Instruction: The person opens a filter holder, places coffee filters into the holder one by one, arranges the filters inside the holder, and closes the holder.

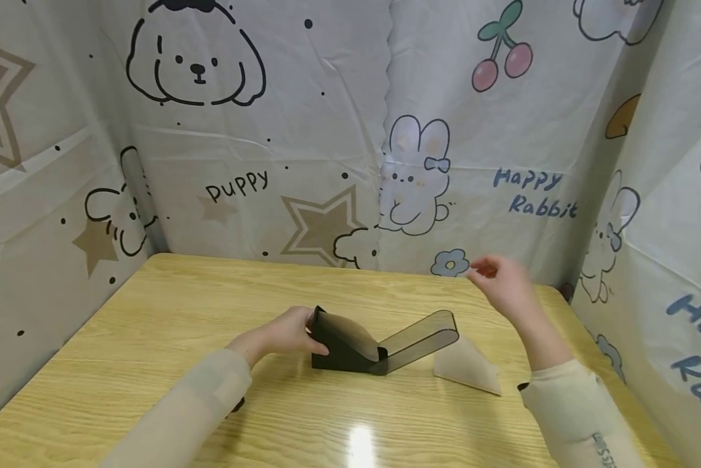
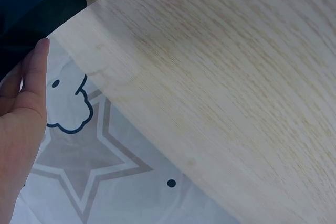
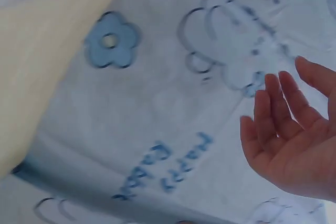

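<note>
A black filter-paper box [image 1: 341, 354] stands on the table with its smoky transparent lid [image 1: 421, 341] swung down to the right. Tan paper filters [image 1: 350, 335] lie inside it. My left hand [image 1: 283, 331] grips the box's left end, thumb on the near side; the left wrist view shows its fingers along the dark wall [image 2: 50, 22]. One loose paper filter [image 1: 464, 367] lies flat on the table, partly behind the lid's right end. Raised above the table's right rear is my right hand [image 1: 507, 289], its fingers loosely bent and holding nothing, as the right wrist view confirms.
The light wood table [image 1: 210, 286] has its back edge against a printed cloth curtain [image 1: 327, 130], which also rises along both sides. A small dark object [image 1: 238, 405] shows beside the left sleeve.
</note>
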A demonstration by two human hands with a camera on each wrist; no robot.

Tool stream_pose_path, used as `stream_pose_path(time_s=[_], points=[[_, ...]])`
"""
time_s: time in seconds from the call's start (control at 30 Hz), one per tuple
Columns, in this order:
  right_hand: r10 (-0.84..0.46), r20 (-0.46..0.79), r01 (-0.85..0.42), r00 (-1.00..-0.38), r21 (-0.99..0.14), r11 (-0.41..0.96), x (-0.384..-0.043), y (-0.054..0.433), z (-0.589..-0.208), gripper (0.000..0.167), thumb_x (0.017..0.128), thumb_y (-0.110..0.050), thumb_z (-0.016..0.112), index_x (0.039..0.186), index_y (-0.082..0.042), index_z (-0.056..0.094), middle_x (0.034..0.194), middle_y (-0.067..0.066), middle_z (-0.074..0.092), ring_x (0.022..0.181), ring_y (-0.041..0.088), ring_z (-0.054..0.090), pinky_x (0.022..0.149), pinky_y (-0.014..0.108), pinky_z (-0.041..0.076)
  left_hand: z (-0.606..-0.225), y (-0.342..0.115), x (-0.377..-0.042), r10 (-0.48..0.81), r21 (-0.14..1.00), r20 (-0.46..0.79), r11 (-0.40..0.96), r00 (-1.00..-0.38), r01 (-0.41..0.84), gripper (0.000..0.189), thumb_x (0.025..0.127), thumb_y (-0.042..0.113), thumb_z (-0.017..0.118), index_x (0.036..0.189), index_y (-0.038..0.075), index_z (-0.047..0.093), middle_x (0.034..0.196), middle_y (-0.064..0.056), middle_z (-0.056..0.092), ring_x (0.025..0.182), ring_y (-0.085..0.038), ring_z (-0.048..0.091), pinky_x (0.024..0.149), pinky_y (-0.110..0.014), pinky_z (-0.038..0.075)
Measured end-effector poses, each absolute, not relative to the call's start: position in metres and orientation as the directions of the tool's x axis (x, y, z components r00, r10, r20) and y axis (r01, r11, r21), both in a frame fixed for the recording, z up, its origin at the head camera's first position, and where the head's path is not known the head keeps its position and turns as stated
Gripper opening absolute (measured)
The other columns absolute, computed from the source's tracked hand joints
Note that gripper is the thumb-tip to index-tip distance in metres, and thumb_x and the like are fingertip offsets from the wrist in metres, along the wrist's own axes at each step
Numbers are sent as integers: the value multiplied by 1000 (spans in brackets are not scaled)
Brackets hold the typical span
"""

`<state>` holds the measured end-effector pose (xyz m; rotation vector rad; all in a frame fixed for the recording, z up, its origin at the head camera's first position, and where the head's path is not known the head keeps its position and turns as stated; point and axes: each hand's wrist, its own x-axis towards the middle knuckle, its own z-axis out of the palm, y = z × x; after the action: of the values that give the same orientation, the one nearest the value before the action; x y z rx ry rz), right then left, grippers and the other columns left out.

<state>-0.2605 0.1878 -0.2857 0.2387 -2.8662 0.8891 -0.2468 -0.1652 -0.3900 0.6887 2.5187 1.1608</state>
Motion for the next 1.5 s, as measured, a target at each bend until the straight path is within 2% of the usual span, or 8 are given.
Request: stream_pose_path(time_s=[0.13,0.3,0.4,0.53,0.67,0.73,0.9,1.5], points=[[-124,38,-126,-992,-491,862,-276,211,-318,32,91,-20,57,108,7,59,101,25,61,88,33,58,73,43,49,-388,-167,-246,526,770,-57,565,-849,298,24,76,13,78,96,10,65,95,0,68,88,-10,61,84,-31,51],[-213,-191,-114,-958,-428,896,-283,226,-368,48,86,-24,64,109,17,52,105,30,58,94,38,57,79,46,49,-388,-168,-247,528,780,-68,557,-847,284,24,76,12,77,97,10,65,97,-1,68,89,-10,62,82,-29,52],[-200,-266,-79,-943,-406,911,-282,229,-391,48,81,-25,70,102,14,52,97,24,59,86,32,57,73,40,49,-389,-168,-247,533,779,-61,554,-844,293,24,76,12,77,97,10,66,97,-1,68,89,-11,62,82,-29,52],[-162,-256,-45,-953,-407,912,-284,233,-408,36,76,-20,74,88,8,54,82,13,56,73,22,50,62,31,44,-392,-165,-248,543,775,-46,549,-839,313,24,76,13,77,97,10,66,96,-1,69,88,-10,62,83,-28,52],[-147,-239,-28,-960,-437,899,-286,235,-409,38,74,-16,75,92,12,56,87,18,58,76,24,51,67,35,47,-393,-163,-249,544,785,-45,538,-838,307,24,76,12,77,97,10,66,96,-1,68,88,-10,62,82,-28,52],[-129,-250,3,-960,-469,883,-286,236,-410,35,74,-15,75,87,11,54,82,16,55,72,23,49,65,35,45,-393,-163,-249,544,788,-47,535,-838,304,24,77,12,77,97,10,65,96,-1,68,88,-10,62,82,-28,52],[-78,-268,89,-960,-559,824,-288,239,-415,33,73,-10,74,68,-7,42,64,2,35,59,14,36,53,26,32,-393,-165,-249,546,785,-48,538,-836,306,24,77,12,77,98,10,66,97,-1,68,89,-10,62,83,-28,51],[-52,-221,106,-974,-643,758,-291,246,-416,27,70,-11,76,67,-5,50,67,2,45,60,14,43,50,24,37,-391,-166,-247,541,777,-50,550,-839,308,25,77,11,77,99,10,65,98,-2,68,89,-10,61,82,-27,52]])
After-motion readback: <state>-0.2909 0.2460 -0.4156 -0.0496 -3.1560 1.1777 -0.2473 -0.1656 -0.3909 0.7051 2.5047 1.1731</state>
